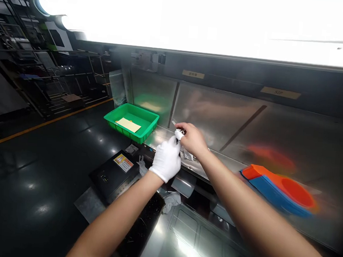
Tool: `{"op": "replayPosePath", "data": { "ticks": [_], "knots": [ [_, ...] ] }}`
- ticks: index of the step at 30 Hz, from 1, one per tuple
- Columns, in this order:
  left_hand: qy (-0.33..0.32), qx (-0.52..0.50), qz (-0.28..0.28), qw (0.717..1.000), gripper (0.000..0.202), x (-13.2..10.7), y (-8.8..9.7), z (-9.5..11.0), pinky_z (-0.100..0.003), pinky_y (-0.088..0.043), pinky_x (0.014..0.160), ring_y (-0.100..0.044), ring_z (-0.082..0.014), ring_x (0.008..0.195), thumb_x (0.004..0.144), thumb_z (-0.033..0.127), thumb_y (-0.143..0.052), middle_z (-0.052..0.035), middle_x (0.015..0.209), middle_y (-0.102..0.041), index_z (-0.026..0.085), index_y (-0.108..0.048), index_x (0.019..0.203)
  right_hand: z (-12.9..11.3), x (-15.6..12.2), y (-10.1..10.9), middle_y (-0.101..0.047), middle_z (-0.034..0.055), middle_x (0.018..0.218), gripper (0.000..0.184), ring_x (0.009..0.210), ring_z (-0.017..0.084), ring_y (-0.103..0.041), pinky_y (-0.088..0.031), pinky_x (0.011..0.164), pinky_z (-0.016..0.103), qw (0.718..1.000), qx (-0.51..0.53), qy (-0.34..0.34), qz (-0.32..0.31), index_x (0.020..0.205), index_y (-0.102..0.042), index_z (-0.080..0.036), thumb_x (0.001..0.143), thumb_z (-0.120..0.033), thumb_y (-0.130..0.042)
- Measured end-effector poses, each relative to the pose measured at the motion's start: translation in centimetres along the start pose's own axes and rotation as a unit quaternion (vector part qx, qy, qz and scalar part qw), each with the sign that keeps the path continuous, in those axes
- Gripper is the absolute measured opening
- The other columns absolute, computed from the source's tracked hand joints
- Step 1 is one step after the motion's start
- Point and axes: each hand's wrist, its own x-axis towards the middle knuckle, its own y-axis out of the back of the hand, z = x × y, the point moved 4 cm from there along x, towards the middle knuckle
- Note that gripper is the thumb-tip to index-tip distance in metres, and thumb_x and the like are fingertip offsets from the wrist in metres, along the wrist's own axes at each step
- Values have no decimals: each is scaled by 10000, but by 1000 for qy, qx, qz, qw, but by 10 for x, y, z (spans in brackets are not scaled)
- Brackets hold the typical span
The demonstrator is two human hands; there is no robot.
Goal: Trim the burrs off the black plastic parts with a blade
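Note:
My left hand [166,160] wears a white glove and is closed, its fingers pointing up toward my right hand. My bare right hand [192,139] is curled just above it, pinching something small and pale at its fingertips. Both hands meet over the front edge of a shiny metal shelf [225,160]. What the fingers hold is too small and blurred to name.
A green plastic tray [147,128] with a yellowish sheet [128,124] stands on the shelf to the left. An orange and blue object [279,190] lies on the right. A black box with a warning label [113,173] sits below. Racks stand far left.

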Motion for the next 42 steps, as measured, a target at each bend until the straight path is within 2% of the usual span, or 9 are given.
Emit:
{"op": "replayPosePath", "data": {
  "ticks": [4,9,12,15,20,26,36,39,42],
  "knots": [
    [60,-35,82,994,522,-69,12,-22,-504,-541,1082,-610,-332,1271,898,57,-541,-135,1550,-567,204,-652,1386,-4,53,-61,-740,91,1243,246,1156,255,-695,-545,1080,501,995,-27,-45,-84,1187,-736,-176,944,-211,-745],
    [121,-89,162,975,370,-139,8,-40,-469,-599,1067,-669,-265,1240,984,47,-475,-116,1339,-712,199,-739,1195,0,70,-106,-708,102,1302,313,1149,248,-698,-594,1019,491,987,-35,-88,-128,1268,-693,-178,1017,-365,-699],
    [125,-118,178,969,325,-159,6,-46,-426,-630,1034,-705,-233,1187,1016,77,-483,-107,1254,-751,198,-766,1119,4,66,-96,-695,108,1338,343,1196,262,-683,-581,1043,506,987,-51,-79,-131,1304,-680,-176,1025,-376,-685],
    [121,-146,186,964,305,-173,6,-50,-409,-637,1032,-724,-219,1162,1021,84,-508,-97,1211,-769,202,-778,1096,9,51,-61,-672,118,1396,363,1278,273,-645,-530,1111,525,987,-92,-63,-115,1354,-657,-185,1051,-383,-637],
    [117,-191,186,957,296,-193,2,-39,-361,-663,982,-757,-200,1089,1012,73,-526,-74,1126,-793,209,-785,1057,18,4,-23,-754,107,1155,297,1094,255,-707,-572,1011,488,964,-194,-65,-167,1190,-730,-173,1004,-401,-699],
    [110,-221,144,958,316,-215,-10,-11,-357,-677,970,-770,-204,1079,1005,86,-528,-61,1125,-804,240,-801,1050,10,-17,-47,-709,123,1253,306,1091,240,-699,-594,980,455,953,-233,-56,-187,1218,-699,-152,1021,-385,-684],
    [254,-215,115,936,305,-284,-5,-32,-451,-651,1047,-782,-266,1097,1000,281,-545,-56,1138,-819,296,-849,1005,-15,16,-87,-643,130,1382,344,1221,281,-647,-560,1055,521,984,-124,-6,-131,1288,-667,-158,1017,-367,-688],
    [291,-215,119,925,315,-293,3,-26,-450,-660,1027,-786,-268,1072,992,309,-540,-49,1121,-823,297,-855,984,-14,-14,-73,-629,121,1410,302,1297,285,-604,-520,1106,521,993,-47,18,-111,1286,-666,-162,1009,-279,-684],
    [312,-254,138,905,302,-299,10,-19,-407,-704,900,-791,-278,1034,995,382,-575,-69,1100,-825,281,-857,961,-5,-85,-51,-698,90,1279,210,1220,240,-648,-544,1076,461,994,45,20,-99,1201,-697,-160,1005,-232,-683]
  ]
}}
